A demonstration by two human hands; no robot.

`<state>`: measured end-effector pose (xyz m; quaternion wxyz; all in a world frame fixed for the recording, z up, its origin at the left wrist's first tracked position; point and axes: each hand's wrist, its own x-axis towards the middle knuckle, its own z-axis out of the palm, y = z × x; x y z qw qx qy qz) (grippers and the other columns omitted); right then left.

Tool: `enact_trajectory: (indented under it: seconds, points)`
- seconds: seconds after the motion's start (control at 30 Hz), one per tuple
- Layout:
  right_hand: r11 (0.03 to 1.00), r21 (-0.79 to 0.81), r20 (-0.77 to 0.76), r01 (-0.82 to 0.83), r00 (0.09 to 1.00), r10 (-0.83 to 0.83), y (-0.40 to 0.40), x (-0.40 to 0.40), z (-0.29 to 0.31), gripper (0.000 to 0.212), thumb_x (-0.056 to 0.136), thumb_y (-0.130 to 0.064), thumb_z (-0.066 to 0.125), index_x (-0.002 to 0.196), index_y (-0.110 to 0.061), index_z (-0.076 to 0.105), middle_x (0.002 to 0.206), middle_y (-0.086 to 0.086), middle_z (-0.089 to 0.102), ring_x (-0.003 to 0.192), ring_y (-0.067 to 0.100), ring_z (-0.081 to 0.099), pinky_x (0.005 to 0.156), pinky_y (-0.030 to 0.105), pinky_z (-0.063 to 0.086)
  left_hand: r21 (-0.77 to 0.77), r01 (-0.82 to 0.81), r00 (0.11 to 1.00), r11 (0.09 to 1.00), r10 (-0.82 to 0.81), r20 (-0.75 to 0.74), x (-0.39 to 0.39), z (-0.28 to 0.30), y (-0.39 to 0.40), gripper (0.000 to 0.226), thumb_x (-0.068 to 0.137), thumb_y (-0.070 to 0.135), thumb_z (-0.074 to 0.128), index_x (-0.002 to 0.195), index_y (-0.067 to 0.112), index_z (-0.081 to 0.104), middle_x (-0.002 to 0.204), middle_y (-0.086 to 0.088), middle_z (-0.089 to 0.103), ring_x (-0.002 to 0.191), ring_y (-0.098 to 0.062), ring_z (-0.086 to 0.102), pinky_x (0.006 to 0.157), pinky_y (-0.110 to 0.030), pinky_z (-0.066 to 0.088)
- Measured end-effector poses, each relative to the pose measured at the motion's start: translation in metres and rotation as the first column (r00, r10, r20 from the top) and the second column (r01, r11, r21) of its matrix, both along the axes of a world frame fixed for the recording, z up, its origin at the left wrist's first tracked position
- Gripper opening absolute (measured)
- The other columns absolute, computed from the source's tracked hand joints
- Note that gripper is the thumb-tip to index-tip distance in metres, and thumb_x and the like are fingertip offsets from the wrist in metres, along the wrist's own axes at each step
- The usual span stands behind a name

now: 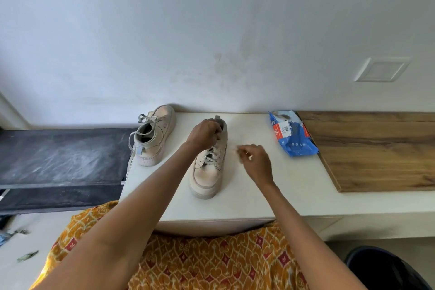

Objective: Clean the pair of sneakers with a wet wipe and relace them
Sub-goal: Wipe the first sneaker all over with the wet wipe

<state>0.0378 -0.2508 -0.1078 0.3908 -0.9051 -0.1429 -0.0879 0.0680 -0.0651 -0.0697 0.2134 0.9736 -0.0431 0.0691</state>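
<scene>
The near sneaker stands upright on the white desk, its toe pointing toward the person and its heel toward the wall. Grey laces cross its eyelets in the middle of the shoe. The left hand is curled over the collar and tongue at the heel end of this sneaker, fingers bent and gripping the top of the shoe. The right hand hovers just to the right of the same sneaker, apart from it, with fingers loosely bent and thumb and forefinger close together; whether they pinch a lace end or anything else is too blurred to tell.

The second sneaker stands to the left of the near sneaker, at the desk's left edge, with its heel toward the person and its toe toward the wall. Its grey laces hang loose, looping over the opening and trailing down past the heel and over the desk edge.

To the right of the near sneaker, well apart from it and close to the wall, lies a blue wet wipe pack flat on the desk. Just beyond the pack, farther right, a wooden board rests on the desk. Left of the second sneaker, a dark surface runs alongside the desk.
</scene>
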Motion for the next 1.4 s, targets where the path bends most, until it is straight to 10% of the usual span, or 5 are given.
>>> enact_trajectory:
  seconds: [0.13, 0.47, 0.87, 1.07, 1.4]
  points:
    - [0.93, 0.271, -0.202, 0.25, 0.959, -0.198, 0.024, 0.011, -0.004, 0.022, 0.09, -0.022, 0.061, 0.107, -0.014, 0.071, 0.105, 0.005, 0.071, 0.098, 0.022, 0.064, 0.075, 0.024, 0.046, -0.017, -0.053, 0.998, 0.998, 0.054, 0.037, -0.007, -0.004, -0.009, 0.017, 0.085, 0.01, 0.055, 0.089, 0.004, 0.07, 0.103, -0.007, 0.063, 0.093, -0.028, 0.057, 0.066, -0.033, 0.044]
    - [0.997, -0.014, 0.023, 0.076, 0.997, -0.076, 0.036, -0.028, -0.026, 0.016, 0.086, -0.016, 0.061, 0.098, -0.016, 0.073, 0.088, 0.006, 0.068, 0.091, 0.024, 0.056, 0.071, 0.032, 0.046, -0.008, -0.113, 0.992, 0.994, 0.113, 0.056, -0.011, -0.004, -0.012, 0.015, 0.085, 0.012, 0.057, 0.085, 0.01, 0.071, 0.098, -0.003, 0.062, 0.091, -0.025, 0.056, 0.061, -0.029, 0.037]
    - [0.985, -0.072, 0.231, 0.158, 0.963, -0.138, 0.037, -0.03, -0.036, 0.022, 0.079, 0.0, 0.067, 0.094, -0.016, 0.07, 0.079, 0.004, 0.067, 0.076, 0.024, 0.057, 0.055, 0.026, 0.043, 0.224, 0.199, 0.972, 0.954, -0.222, 0.082, -0.012, 0.01, -0.004, 0.017, 0.085, 0.016, 0.062, 0.097, 0.019, 0.075, 0.094, -0.001, 0.063, 0.091, -0.021, 0.047, 0.069, -0.026, 0.032]
    - [0.893, 0.183, 0.014, 0.411, 0.907, -0.42, 0.03, -0.01, -0.022, 0.016, 0.09, -0.009, 0.054, 0.101, -0.014, 0.064, 0.096, 0.004, 0.066, 0.089, 0.022, 0.055, 0.062, 0.027, 0.039, 0.35, 0.334, 0.899, 0.875, -0.408, 0.161, -0.016, 0.012, -0.007, 0.011, 0.083, 0.018, 0.065, 0.087, 0.022, 0.075, 0.08, 0.0, 0.06, 0.078, -0.022, 0.049, 0.066, -0.031, 0.035]
    - [0.966, 0.117, 0.085, 0.23, 0.967, -0.24, 0.039, -0.05, -0.039, 0.006, 0.085, -0.014, 0.063, 0.09, -0.016, 0.066, 0.079, 0.002, 0.062, 0.073, 0.016, 0.055, 0.055, 0.018, 0.038, 0.346, 0.263, 0.87, 0.9, -0.377, 0.319, -0.028, -0.008, -0.012, 0.011, 0.075, 0.012, 0.072, 0.082, 0.021, 0.072, 0.077, -0.004, 0.056, 0.071, -0.025, 0.052, 0.057, -0.031, 0.045]
